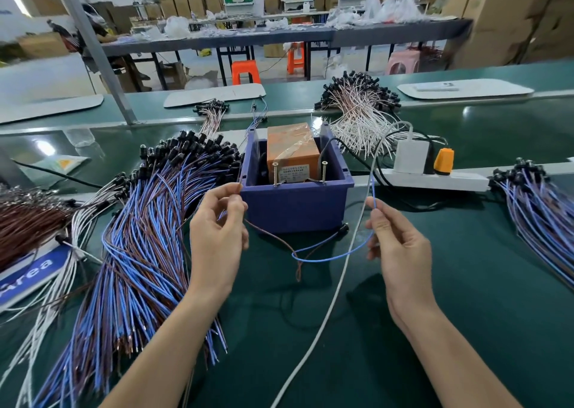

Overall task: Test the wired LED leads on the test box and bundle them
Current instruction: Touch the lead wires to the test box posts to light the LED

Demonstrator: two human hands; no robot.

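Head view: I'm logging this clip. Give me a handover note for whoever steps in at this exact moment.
Left hand: fingers pinch the brown wire near its end, by the box left rim.
Right hand: fingers pinch the blue wire near its end, right of the box.
The LED lies on the mat at the box's front right corner.
Done: one lead is held by both ends. Neither end touches a screw.
Left: touch the ends to the screws, check the LED, bundle. For the left pile and right pile, tested or not cannot be told.
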